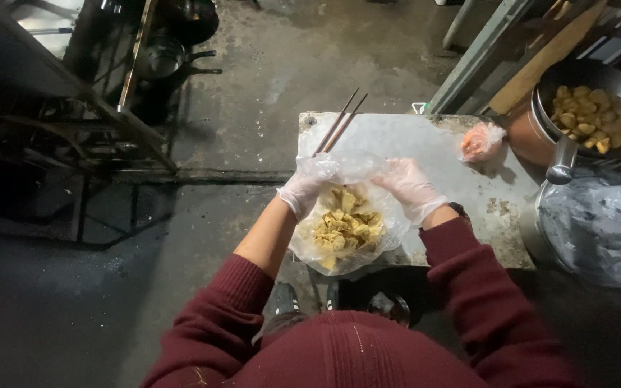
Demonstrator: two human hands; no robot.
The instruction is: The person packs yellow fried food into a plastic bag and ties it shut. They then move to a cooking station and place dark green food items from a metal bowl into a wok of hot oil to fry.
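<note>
A clear plastic bag (350,241) full of yellow fried pieces hangs at the near edge of a small metal-topped table (425,147). My left hand (303,188), in a thin clear glove, grips the bag's left rim and also holds a pair of dark chopsticks (341,122) that point up and away. My right hand (411,187), gloved too, pinches the bag's right rim. Both hands hold the bag's mouth apart over the tabletop.
A small knotted bag of orange-pink stuff (480,141) lies on the table's far right. A metal pan (616,86) with more yellow fried pieces stands to the right, above a pot covered in plastic film (601,226). Dark pans (174,54) sit on the wet concrete floor at upper left.
</note>
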